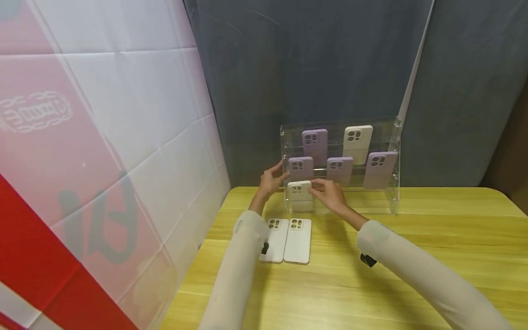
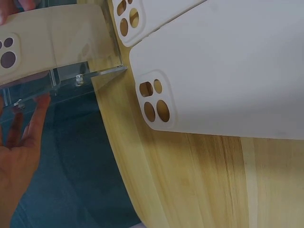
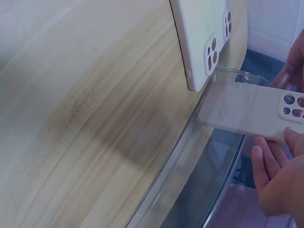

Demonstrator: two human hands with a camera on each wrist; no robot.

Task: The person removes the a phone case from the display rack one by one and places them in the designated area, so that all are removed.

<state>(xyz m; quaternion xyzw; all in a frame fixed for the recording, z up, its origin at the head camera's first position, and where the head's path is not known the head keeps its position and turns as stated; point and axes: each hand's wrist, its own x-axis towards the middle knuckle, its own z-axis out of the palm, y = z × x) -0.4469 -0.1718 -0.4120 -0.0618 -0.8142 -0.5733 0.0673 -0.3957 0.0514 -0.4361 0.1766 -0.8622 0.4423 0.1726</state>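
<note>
Right hand point(image 1: 331, 195) has its grip pinched on the right edge of a white phone case point(image 1: 299, 197), which stands at the left end of the clear stand's point(image 1: 396, 197) bottom tier. Left hand point(image 1: 270, 183): grip looks released, fingers fairly straight against the stand's left side, contact partly hidden. Two more white cases point(image 1: 298, 243) lie flat side by side on the bench point(image 1: 326, 298), in front of the stand. Upper tiers carry four purple cases point(image 1: 380, 172) and one white.
</note>
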